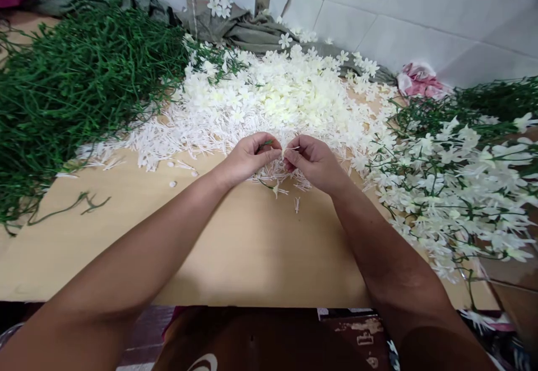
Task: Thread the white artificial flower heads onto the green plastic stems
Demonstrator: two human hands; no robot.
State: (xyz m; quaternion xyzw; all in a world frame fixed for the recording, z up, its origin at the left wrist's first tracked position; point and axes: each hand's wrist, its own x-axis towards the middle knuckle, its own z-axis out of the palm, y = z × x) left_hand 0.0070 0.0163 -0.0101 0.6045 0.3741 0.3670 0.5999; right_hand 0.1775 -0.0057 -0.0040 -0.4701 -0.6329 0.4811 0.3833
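Note:
My left hand (249,157) and my right hand (311,160) meet over the middle of a wooden board (235,247), fingers pinched together. The left hand's fingers close on a thin green stem (265,143). A small white stamen piece (293,148) is pinched in my right hand, its tip almost touching the left fingers. Just behind the hands lies a big heap of white artificial flower heads (273,93), with several white stamen pieces (176,138) spread along its near edge.
A large pile of green plastic stems (71,85) fills the left side. Assembled green sprays with white flowers (462,186) lie at the right. Grey-green cloth (235,23) and a pink bag (420,82) sit against the white tiled wall.

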